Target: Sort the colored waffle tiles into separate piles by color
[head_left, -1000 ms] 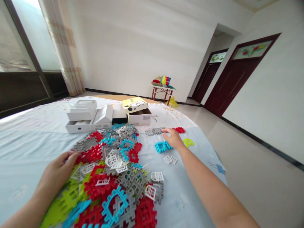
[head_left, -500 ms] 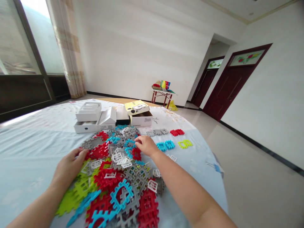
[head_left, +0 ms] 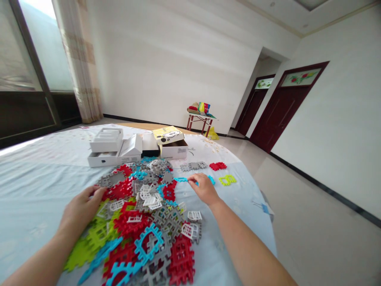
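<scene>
My right hand [head_left: 204,189] pinches a blue interlocking plastic piece [head_left: 180,180] at its right end, just off the pile's right side. Behind its fingers lie blue pieces [head_left: 211,180] on the cloth, partly hidden by the hand. My left hand [head_left: 85,203] rests at the pile's left edge, fingers bent together beside the red toothed pieces [head_left: 120,190]; whatever may be between its fingertips is hidden. The heap also has green pieces [head_left: 81,251], grey pieces [head_left: 169,217] and white lattice window pieces [head_left: 150,199]. A blue frame piece [head_left: 149,243] lies near the front.
Beyond the pile stand white boxes [head_left: 104,159] and a box with a yellow lid [head_left: 168,135]. Grey pieces [head_left: 194,166], a red piece [head_left: 218,166] and a green piece [head_left: 228,180] lie apart to the right. The round table's cloth edge [head_left: 269,210] curves along the right.
My right hand has moved right from the pile with a blue piece, now over the separate blue pieces. My left hand has stayed at the red pieces. The view has shifted slightly.
</scene>
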Demonstrator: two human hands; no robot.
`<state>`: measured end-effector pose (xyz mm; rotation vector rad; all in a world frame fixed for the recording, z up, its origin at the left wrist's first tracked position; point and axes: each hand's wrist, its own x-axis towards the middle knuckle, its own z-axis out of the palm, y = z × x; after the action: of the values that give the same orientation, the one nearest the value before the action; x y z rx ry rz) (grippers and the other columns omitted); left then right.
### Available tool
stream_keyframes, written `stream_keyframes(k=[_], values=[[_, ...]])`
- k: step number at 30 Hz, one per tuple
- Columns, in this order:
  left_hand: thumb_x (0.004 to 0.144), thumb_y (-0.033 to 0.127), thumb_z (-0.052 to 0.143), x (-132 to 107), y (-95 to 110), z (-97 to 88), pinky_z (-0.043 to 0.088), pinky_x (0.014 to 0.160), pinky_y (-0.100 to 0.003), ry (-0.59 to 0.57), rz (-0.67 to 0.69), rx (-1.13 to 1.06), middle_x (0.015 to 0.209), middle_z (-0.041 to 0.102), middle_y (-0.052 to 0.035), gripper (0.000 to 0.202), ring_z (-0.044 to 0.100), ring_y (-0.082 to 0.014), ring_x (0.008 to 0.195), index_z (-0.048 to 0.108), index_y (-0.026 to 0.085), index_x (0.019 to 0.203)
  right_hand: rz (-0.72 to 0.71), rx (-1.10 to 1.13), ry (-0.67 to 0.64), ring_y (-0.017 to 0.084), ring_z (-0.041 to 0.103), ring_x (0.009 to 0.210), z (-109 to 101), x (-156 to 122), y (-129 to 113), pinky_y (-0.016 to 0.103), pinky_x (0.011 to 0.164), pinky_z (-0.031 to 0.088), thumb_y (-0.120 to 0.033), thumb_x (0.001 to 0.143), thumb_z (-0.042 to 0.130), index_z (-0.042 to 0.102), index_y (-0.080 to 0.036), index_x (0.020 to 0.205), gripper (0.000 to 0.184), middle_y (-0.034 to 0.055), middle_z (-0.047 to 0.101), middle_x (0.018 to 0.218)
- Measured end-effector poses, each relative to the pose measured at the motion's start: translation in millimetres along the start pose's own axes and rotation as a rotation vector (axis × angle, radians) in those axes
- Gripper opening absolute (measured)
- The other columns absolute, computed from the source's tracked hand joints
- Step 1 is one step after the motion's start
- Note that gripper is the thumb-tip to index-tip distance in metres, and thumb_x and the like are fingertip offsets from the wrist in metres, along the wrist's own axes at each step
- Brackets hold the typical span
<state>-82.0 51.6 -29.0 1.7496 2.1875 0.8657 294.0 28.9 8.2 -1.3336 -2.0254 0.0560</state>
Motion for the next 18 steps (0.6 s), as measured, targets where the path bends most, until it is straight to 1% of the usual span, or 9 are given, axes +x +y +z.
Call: stream_keyframes(k=[3,5,7,10,14,16,18], values=[[0.075,0.053,0.033,0.4,0.7,-0.4,0.040,0.064,-0.025,-0.038,-0.048,-0.022,0.082,0.063,-0.0058,0.045,0.056,-0.0198,0.075,0.060,0.021,0.091,0.002,-0.088,-0.071,0.015,0.054,0.079,-2.6,-6.0,10.1,0.028,0.075,0.037,-0.020,0.079,0.053,0.062,-0.020,0.082,0.010,0.0016,0.063,0.080],[0.075,0.053,0.034,0.1,2.0,-1.3,0.040,0.064,-0.026,-0.042,-0.055,-0.029,0.082,0.063,-0.0058,0.044,0.056,-0.0200,0.074,0.060,0.021,0.092,0.017,-0.131,-0.128,0.015,0.054,0.079,-3.1,-8.2,14.0,0.027,0.074,0.036,-0.020,0.079,0.053,0.062,-0.020,0.083,0.010,0.0010,0.064,0.081],[0.075,0.052,0.034,-0.6,3.4,-2.3,0.040,0.063,-0.026,-0.042,-0.059,-0.035,0.081,0.063,-0.0058,0.044,0.055,-0.0199,0.074,0.060,0.020,0.091,0.050,-0.178,-0.149,0.015,0.054,0.081,-2.6,-9.5,14.3,0.027,0.075,0.034,-0.022,0.080,0.052,0.063,-0.021,0.086,0.013,0.0006,0.064,0.081],[0.075,0.052,0.034,-1.4,4.9,-3.3,0.039,0.064,-0.025,-0.045,-0.057,-0.031,0.080,0.063,-0.0060,0.044,0.055,-0.0200,0.075,0.060,0.020,0.090,0.098,-0.258,-0.147,0.016,0.052,0.085,0.2,-11.0,8.4,0.029,0.077,0.031,-0.031,0.080,0.051,0.063,-0.022,0.090,0.017,0.0016,0.064,0.085],[0.075,0.053,0.034,-2.1,5.4,-3.6,0.039,0.063,-0.025,-0.045,-0.051,-0.021,0.079,0.063,-0.0059,0.045,0.055,-0.0201,0.075,0.060,0.020,0.090,0.118,-0.337,-0.206,0.021,0.047,0.094,7.6,-13.7,-1.7,0.034,0.080,0.027,-0.050,0.074,0.053,0.062,-0.025,0.097,0.035,0.0040,0.062,0.091],[0.074,0.053,0.035,-2.3,5.0,-3.7,0.039,0.062,-0.025,-0.043,-0.049,-0.018,0.077,0.063,-0.0054,0.044,0.056,-0.0197,0.073,0.060,0.019,0.090,0.127,-0.369,-0.239,0.023,0.045,0.097,11.6,-14.7,-4.8,0.035,0.081,0.026,-0.052,0.071,0.055,0.060,-0.026,0.100,0.040,0.0048,0.061,0.094],[0.074,0.053,0.036,-2.0,4.0,-3.5,0.040,0.062,-0.025,-0.039,-0.046,-0.021,0.076,0.063,-0.0049,0.044,0.056,-0.0193,0.072,0.060,0.019,0.089,0.138,-0.390,-0.259,0.023,0.044,0.097,14.5,-15.1,-7.0,0.036,0.080,0.026,-0.049,0.071,0.056,0.059,-0.027,0.101,0.038,0.0047,0.061,0.095]])
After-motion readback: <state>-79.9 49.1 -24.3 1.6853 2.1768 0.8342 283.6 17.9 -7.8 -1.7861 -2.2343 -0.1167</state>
